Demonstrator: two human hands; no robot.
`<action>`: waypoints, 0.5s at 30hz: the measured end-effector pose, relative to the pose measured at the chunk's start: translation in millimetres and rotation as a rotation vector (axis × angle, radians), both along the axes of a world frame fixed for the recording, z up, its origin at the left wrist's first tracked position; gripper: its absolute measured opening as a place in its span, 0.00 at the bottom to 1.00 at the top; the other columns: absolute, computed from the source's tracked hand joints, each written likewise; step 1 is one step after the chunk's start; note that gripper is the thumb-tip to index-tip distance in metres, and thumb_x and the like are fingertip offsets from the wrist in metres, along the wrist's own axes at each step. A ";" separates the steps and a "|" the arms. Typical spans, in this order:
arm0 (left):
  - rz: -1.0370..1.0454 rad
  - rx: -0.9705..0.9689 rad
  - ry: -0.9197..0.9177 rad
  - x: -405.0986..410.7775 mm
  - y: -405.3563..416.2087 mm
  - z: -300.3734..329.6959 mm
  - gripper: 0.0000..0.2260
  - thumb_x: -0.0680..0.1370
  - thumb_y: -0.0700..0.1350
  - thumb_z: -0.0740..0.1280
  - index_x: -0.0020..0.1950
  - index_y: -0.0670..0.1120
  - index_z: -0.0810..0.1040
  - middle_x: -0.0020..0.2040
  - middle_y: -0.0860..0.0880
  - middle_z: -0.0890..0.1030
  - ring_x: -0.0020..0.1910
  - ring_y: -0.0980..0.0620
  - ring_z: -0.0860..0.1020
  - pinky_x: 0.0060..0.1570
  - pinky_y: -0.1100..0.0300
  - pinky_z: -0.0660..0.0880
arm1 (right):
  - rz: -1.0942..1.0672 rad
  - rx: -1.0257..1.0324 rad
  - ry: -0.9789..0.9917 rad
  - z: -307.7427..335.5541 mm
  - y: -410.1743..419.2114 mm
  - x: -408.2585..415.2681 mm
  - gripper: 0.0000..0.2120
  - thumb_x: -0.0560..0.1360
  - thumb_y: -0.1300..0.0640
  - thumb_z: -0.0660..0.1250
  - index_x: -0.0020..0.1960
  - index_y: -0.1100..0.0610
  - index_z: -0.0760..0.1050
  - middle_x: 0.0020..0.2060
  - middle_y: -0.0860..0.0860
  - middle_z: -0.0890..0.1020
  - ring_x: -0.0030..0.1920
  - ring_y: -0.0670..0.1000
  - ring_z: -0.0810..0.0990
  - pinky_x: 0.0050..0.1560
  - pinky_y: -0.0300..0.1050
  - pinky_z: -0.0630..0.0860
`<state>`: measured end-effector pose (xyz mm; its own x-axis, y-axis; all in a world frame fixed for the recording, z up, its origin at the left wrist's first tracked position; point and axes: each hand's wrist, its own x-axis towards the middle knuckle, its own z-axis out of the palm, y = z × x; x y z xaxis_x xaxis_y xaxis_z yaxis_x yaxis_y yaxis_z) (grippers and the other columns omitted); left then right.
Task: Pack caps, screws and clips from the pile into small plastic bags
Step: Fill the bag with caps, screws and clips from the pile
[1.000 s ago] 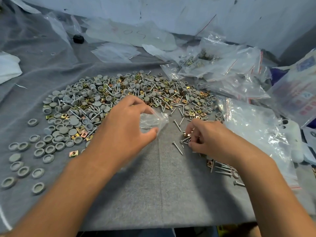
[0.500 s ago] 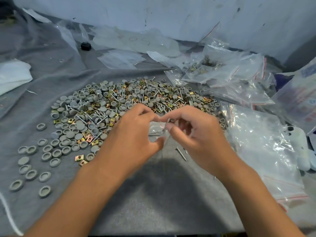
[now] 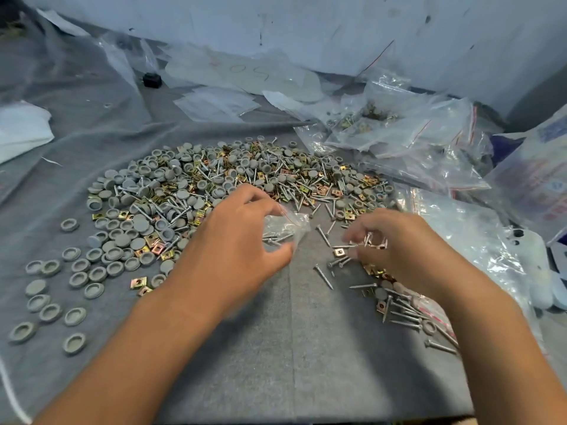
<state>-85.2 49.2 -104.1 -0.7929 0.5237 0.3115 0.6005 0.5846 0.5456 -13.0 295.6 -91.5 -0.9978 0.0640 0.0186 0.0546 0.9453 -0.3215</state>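
A wide pile [image 3: 233,185] of grey caps, silver screws and brass clips lies on the grey cloth. My left hand [image 3: 233,250] holds a small clear plastic bag [image 3: 287,227] between thumb and fingers; a few screws show inside it. My right hand [image 3: 395,243] is just right of the bag, fingers curled down over loose screws [image 3: 337,262] and a brass clip [image 3: 339,252] on the cloth, with screws between its fingertips. More screws and clips [image 3: 402,311] lie by my right wrist.
Loose grey caps [image 3: 49,302] are spread at the left. Filled and empty clear bags [image 3: 411,139] are heaped at the back right and along the right side. A small black object [image 3: 151,79] and white sheets [image 3: 214,102] lie at the back by the wall.
My right hand has left the bag's mouth and dropped to the right onto the loose screws. The left hand still holds the bag in about the same place.
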 end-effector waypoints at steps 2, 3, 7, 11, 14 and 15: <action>-0.003 -0.004 -0.006 0.7 0.8 1.7 0.25 0.70 0.63 0.67 0.64 0.53 0.79 0.58 0.59 0.73 0.45 0.68 0.70 0.50 0.63 0.73 | -0.005 0.043 -0.144 -9.2 5.5 -0.8 0.10 0.73 0.52 0.77 0.47 0.39 0.79 0.44 0.35 0.77 0.43 0.36 0.74 0.41 0.29 0.67; -0.002 -0.009 -0.006 0.8 1.0 1.9 0.24 0.71 0.62 0.68 0.64 0.53 0.78 0.58 0.59 0.73 0.45 0.68 0.70 0.50 0.63 0.73 | -0.010 0.041 -0.166 -12.3 5.5 -2.4 0.09 0.73 0.51 0.77 0.47 0.39 0.80 0.44 0.36 0.77 0.43 0.36 0.74 0.40 0.29 0.67; -0.005 -0.023 -0.010 1.4 1.2 2.1 0.24 0.72 0.61 0.69 0.66 0.54 0.77 0.59 0.60 0.72 0.46 0.67 0.71 0.53 0.60 0.77 | -0.004 0.029 -0.155 -17.6 6.9 -5.7 0.08 0.73 0.50 0.77 0.45 0.38 0.79 0.43 0.37 0.76 0.43 0.36 0.73 0.41 0.31 0.66; -0.006 -0.026 -0.012 2.2 1.5 3.4 0.25 0.71 0.62 0.67 0.65 0.54 0.77 0.58 0.60 0.72 0.46 0.68 0.70 0.52 0.62 0.76 | 0.071 0.020 -0.181 -19.7 3.0 -6.2 0.05 0.74 0.47 0.75 0.49 0.40 0.81 0.47 0.38 0.76 0.48 0.38 0.73 0.48 0.35 0.69; -0.006 -0.032 -0.008 2.7 2.0 2.8 0.22 0.72 0.60 0.70 0.65 0.54 0.77 0.57 0.60 0.72 0.46 0.68 0.70 0.51 0.65 0.73 | 0.076 0.027 -0.188 -18.8 -1.5 -7.8 0.03 0.76 0.47 0.73 0.48 0.41 0.80 0.49 0.41 0.75 0.52 0.43 0.72 0.54 0.41 0.71; -0.008 -0.033 -0.007 2.8 2.0 2.4 0.22 0.73 0.59 0.70 0.64 0.54 0.77 0.57 0.61 0.72 0.46 0.68 0.70 0.50 0.66 0.73 | 0.067 0.024 -0.194 -18.7 -2.9 -7.9 0.03 0.77 0.47 0.72 0.48 0.41 0.78 0.50 0.42 0.74 0.53 0.44 0.71 0.55 0.42 0.70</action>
